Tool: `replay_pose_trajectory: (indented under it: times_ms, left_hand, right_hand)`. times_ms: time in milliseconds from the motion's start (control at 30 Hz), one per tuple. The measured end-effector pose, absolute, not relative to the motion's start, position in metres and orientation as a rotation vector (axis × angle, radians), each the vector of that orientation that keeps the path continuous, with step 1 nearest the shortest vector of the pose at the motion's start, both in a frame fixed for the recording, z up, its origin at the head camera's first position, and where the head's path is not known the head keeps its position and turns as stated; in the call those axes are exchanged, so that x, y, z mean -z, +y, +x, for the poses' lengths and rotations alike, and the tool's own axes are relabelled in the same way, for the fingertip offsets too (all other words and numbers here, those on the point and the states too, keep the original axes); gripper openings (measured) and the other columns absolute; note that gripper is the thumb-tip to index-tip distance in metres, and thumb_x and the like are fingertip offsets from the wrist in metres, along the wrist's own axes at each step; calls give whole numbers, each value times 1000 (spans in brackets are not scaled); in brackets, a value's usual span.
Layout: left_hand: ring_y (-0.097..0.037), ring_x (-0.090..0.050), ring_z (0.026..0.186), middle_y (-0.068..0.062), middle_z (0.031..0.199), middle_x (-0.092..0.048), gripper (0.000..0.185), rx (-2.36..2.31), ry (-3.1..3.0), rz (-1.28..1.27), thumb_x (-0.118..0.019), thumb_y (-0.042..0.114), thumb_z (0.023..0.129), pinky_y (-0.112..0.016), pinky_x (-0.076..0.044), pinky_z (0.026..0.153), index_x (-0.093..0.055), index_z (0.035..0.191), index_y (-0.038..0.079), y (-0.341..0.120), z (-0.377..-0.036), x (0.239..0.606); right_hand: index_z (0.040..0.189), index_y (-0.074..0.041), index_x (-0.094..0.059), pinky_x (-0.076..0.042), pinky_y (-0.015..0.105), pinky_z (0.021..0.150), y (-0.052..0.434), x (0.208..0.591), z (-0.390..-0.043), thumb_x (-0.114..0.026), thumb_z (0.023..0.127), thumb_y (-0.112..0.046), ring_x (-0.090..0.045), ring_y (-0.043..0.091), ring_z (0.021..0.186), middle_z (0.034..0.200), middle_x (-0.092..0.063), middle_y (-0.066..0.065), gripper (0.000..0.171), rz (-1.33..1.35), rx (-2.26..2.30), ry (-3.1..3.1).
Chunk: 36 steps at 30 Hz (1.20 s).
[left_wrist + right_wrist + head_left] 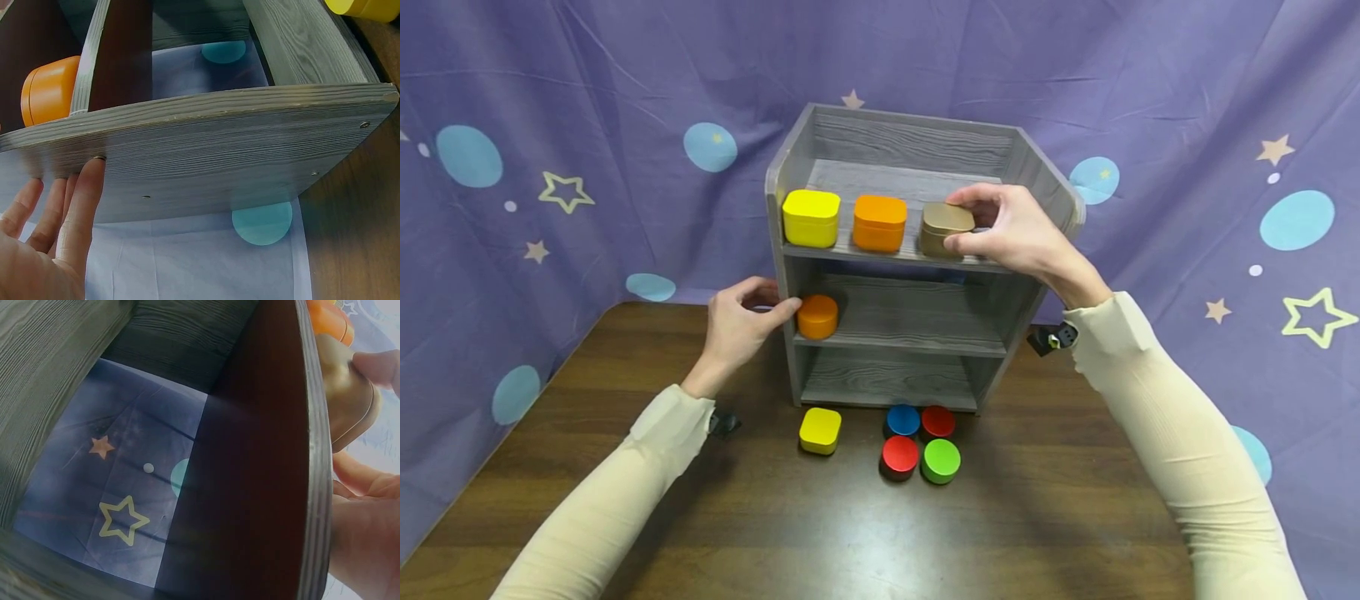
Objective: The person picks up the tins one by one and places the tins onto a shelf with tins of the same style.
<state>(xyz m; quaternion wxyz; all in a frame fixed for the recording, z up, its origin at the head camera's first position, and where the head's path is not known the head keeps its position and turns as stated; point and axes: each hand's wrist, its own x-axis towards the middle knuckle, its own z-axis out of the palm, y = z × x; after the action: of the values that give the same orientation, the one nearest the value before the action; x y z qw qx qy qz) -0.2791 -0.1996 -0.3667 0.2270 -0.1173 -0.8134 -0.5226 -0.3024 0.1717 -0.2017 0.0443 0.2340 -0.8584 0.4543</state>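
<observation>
My right hand (1011, 233) pinches the tan tin (946, 228) on the shelf unit's (917, 167) top shelf, thumb front, fingers on the lid. Looks light, rigid, slick; I'd hold the sides. Left hand (737, 327) flat against the side panel, relaxed.

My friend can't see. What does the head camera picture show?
A person's right hand holds a tan box on the top shelf of a small grey shelf unit, beside an orange box and a yellow box. The left hand touches a round orange tin on the middle shelf.
</observation>
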Motion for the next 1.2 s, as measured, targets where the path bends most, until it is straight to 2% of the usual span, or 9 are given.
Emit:
replay_pose_trajectory:
  times_ms: [267, 500, 633, 733, 967, 1200]
  left_hand:
    - [8, -69, 84, -18, 104, -79, 30, 1439, -2240, -317, -87, 22, 92, -9, -56, 76, -80, 112, 0, -200, -279, 368]
    - [8, -69, 84, -18, 105, -78, 30, 1442, -2239, -321, -87, 22, 92, -9, -56, 75, -80, 113, 0, -200, -279, 368]
    - [7, -69, 84, -15, 103, -78, 30, 1444, -2238, -321, -87, 22, 92, -9, -56, 76, -80, 113, 1, -200, -279, 368]
    - [6, -69, 85, -12, 102, -78, 30, 1442, -2241, -315, -87, 23, 92, -10, -56, 76, -80, 112, 1, -200, -279, 368]
    - [6, -69, 85, -12, 102, -78, 30, 1441, -2246, -308, -87, 23, 92, -9, -55, 77, -80, 112, 1, -200, -278, 367]
    - [6, -69, 86, -14, 104, -78, 30, 1438, -2246, -310, -87, 23, 92, -9, -55, 78, -80, 112, 1, -199, -278, 367]
  right_hand:
    - [138, 1, -68, -56, 13, 88, 173, 202, -302, -84, 87, -4, -70, 5, 100, 117, -76, 8, 54, 729, -1408, -2631]
    - [150, -2, -61, -54, 12, 95, 176, 200, -294, -88, 87, -11, -71, 13, 113, 137, -73, 20, 69, 686, -1346, -2664]
    - [152, -1, -59, -53, 27, 111, 180, 201, -287, -88, 88, -14, -69, 22, 124, 146, -68, 19, 71, 628, -1339, -2654]
    - [152, -2, -59, -52, 38, 117, 183, 201, -281, -88, 89, -16, -67, 27, 128, 150, -66, 17, 71, 603, -1332, -2641]
    - [152, -3, -59, -54, 23, 110, 189, 204, -269, -87, 89, -15, -69, 28, 130, 145, -69, 18, 70, 603, -1354, -2590]
    - [152, 0, -58, -53, 21, 110, 192, 208, -254, -87, 89, -12, -69, 26, 129, 147, -68, 21, 70, 580, -1379, -2538]
